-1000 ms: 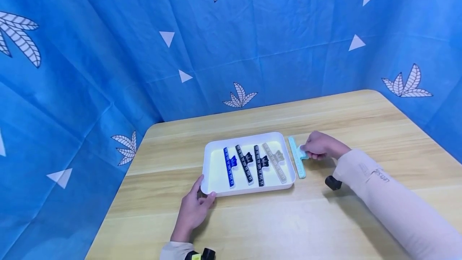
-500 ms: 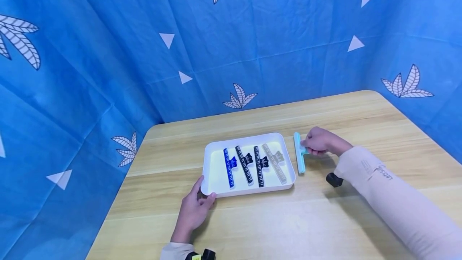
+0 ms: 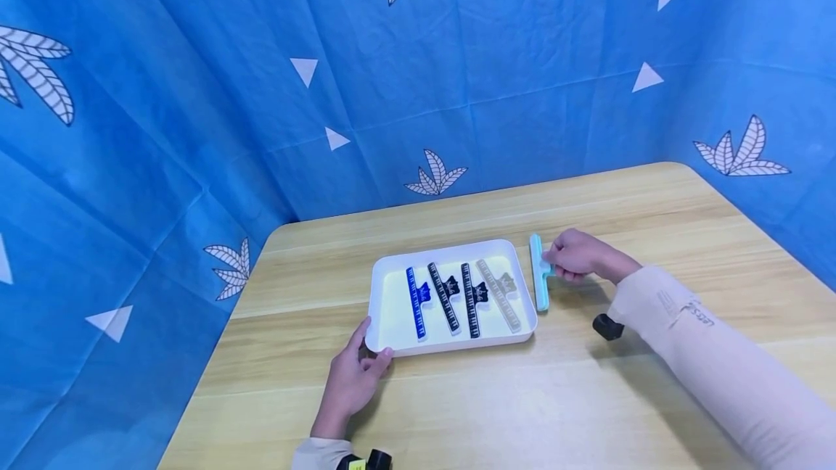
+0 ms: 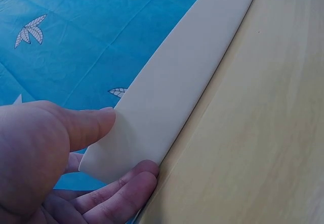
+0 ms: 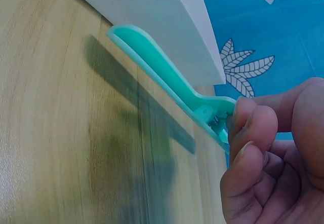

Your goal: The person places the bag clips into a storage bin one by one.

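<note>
In the head view, my right hand [image 3: 578, 254] pinches a mint-green clip [image 3: 539, 285] by its handle, just right of the white tray [image 3: 451, 347]. A shadow under the clip [image 5: 157, 64] in the right wrist view shows it raised off the tabletop, beside the tray's wall. At the tray's near left corner, my left hand [image 3: 349, 386] holds on, thumb at the rim and fingers low against the outer wall. Inside the tray lie a blue clip [image 3: 416, 303], two black clips [image 3: 443, 299] and a greyish-beige clip [image 3: 498, 297], all with piano-key patterns.
The tray stands on a light wooden table [image 3: 496, 405] with rounded far corners. Blue curtain [image 3: 392, 78] with leaf and triangle prints hangs behind and at both sides. A small black device [image 3: 607, 326] is at the right wrist.
The mint-green clip has been lifted and tipped from lying flat, shifting slightly away from me with my right hand. My left hand and the tray have stayed put.
</note>
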Motion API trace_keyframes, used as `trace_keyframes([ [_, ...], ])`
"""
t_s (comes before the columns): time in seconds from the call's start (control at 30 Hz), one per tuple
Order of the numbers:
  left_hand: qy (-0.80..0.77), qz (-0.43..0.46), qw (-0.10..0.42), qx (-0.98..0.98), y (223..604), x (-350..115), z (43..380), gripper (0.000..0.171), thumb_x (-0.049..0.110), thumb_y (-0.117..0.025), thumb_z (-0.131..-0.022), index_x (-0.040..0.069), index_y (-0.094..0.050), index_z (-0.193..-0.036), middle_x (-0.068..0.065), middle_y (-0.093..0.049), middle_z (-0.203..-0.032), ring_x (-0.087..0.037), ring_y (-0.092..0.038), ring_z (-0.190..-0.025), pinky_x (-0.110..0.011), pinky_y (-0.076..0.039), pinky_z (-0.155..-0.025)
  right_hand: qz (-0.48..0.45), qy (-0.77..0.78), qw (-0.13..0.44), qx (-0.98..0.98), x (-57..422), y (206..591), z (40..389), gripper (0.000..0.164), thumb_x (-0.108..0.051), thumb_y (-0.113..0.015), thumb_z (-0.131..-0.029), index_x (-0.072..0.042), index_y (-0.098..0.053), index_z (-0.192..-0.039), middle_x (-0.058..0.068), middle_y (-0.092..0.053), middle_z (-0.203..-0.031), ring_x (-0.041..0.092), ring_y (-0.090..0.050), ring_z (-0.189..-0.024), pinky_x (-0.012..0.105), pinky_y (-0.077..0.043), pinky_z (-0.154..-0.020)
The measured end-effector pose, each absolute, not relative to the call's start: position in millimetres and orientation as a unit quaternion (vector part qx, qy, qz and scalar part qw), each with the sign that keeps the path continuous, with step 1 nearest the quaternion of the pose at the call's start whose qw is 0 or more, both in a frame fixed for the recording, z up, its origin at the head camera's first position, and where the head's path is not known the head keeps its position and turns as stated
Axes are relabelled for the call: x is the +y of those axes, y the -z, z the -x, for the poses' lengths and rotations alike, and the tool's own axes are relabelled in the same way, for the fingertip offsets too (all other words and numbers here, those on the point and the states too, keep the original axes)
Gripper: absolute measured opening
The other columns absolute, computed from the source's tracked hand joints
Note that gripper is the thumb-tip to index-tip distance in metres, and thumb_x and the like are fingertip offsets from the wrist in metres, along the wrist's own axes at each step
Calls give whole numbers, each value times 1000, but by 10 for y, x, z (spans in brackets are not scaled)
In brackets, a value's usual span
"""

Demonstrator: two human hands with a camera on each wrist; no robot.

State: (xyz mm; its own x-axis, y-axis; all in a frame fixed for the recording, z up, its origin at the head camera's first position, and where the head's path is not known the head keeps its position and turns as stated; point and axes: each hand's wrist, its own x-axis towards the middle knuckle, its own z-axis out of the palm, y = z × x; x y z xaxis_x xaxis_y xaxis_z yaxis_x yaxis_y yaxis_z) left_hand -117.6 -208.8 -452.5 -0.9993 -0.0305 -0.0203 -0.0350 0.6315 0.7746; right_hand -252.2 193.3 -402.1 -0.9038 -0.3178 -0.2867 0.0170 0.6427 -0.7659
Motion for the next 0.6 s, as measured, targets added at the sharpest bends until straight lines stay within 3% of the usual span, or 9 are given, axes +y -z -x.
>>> trace_keyframes([
  [0.2, -428, 21, 0, 904, 4531, -2090, 1177, 73, 34, -62, -86, 13, -24, -145, -17, -53, -122, -8, -61, -70, -33, -46, -69, 83, 423, 211, 877, 1935, 3986, 2531, 27, -20, -46, -95, 2, -51, -81, 13, -58, -68, 14, -51, -50, 31, -46, -52],
  [0.6, -425, 27, 3, 905, 4505, -2080, 1179, 73, 33, -62, -86, 13, -23, -145, -16, -55, -119, -9, -60, -69, -32, -46, -67, 90, 418, 206, 880, 1910, 3855, 2592, 30, -22, -44, -96, 1, -51, -79, 10, -56, -63, 14, -47, -50, 30, -44, -52],
])
